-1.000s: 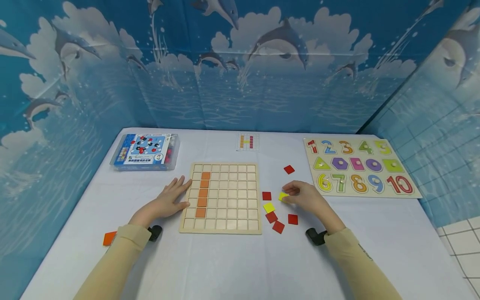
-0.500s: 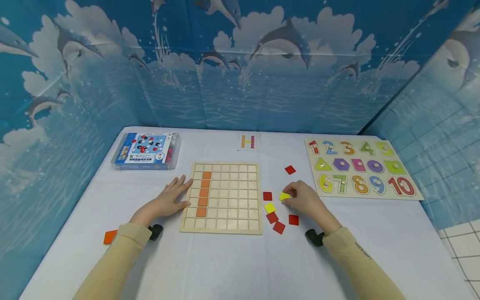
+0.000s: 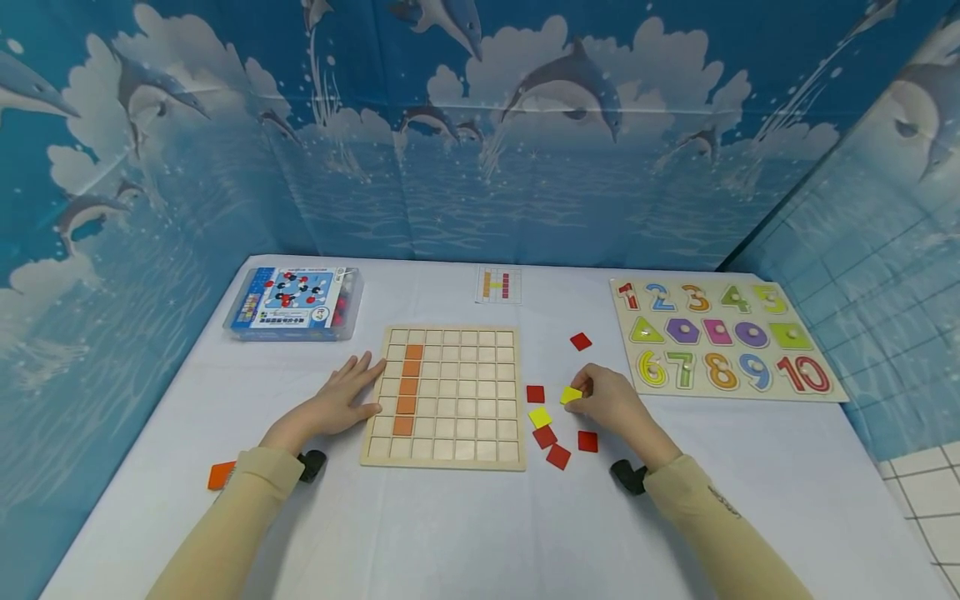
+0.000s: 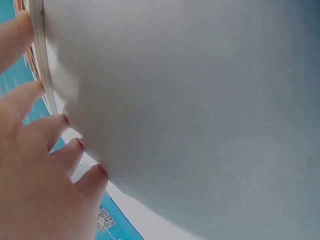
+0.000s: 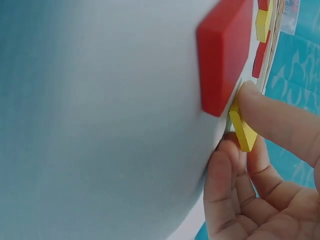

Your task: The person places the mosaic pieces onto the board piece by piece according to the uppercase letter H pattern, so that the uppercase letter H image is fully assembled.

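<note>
A square wooden grid board (image 3: 465,398) lies on the white table, with a column of orange tiles (image 3: 406,405) set in its second column from the left. My left hand (image 3: 337,400) rests flat with spread fingers, thumb and fingertips at the board's left edge. To the right of the board, my right hand (image 3: 611,400) pinches a yellow tile (image 5: 243,131) between thumb and fingers, tilted in the right wrist view. A second yellow tile (image 3: 540,417) lies between the board and that hand. Several red tiles (image 3: 588,441) are scattered around it.
A small pattern card (image 3: 498,285) lies behind the board. At the back left stands a clear plastic case (image 3: 292,303) with a molecule picture. A number and shape puzzle board (image 3: 727,337) fills the back right. An orange piece (image 3: 221,476) lies beside my left sleeve.
My right fingers have closed in on the yellow tile, and more of it shows between them now. My left hand and the board have stayed in place.
</note>
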`<state>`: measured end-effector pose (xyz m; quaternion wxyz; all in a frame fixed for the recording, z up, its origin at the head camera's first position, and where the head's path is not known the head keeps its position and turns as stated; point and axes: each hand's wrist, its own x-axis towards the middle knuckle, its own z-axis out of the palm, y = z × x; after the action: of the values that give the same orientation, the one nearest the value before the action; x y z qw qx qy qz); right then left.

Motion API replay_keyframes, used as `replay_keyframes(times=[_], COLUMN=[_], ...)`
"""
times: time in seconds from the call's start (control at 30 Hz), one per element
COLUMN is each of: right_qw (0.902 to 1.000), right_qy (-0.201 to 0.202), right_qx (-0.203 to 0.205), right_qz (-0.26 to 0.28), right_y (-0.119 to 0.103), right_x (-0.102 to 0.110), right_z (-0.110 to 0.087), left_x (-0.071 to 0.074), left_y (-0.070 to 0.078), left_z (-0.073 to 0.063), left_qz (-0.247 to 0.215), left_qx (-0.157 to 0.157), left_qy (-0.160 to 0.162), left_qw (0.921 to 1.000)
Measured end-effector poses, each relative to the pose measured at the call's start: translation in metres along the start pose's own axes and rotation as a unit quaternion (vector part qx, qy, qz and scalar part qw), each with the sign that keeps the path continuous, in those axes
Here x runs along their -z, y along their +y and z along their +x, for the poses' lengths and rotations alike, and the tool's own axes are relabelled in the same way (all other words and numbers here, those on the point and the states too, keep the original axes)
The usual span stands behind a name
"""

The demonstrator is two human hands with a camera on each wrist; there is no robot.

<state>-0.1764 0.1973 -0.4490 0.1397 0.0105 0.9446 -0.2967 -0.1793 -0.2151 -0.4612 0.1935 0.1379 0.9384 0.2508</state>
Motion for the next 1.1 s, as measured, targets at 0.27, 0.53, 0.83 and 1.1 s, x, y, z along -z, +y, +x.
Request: replay_keyframes(times=[0.27,0.53,0.83,1.1], right_qw=[0.9996,0.9966,0.9884,0.9756], right_qy=[0.002,0.026,-0.019,-0.064], right_qx=[-0.012,0.009,0.051,0.101], right_qz=[0.025,0.077,0.142,0.184], right_y=[0.002,-0.024,-0.079,-0.127], right_x=[0.004,0.001,-0.021,-0.049], right_z=[-0.001,-0.009,0.004,0.015], left_x=[0.001,0.003,0.002,0.001], left_y=[0.001,0.003,0.002,0.000], left_z=[0.001,0.003,0.000,-0.001], left_qz=[0.002,0.004,-0.003,-0.010], left_qx=[-0.001,0.001,0.002,-0.001], left_qy=[-0.002,-0.007,-0.006,-0.001], left_qw=[1.0000,1.0000,1.0000,1.0000])
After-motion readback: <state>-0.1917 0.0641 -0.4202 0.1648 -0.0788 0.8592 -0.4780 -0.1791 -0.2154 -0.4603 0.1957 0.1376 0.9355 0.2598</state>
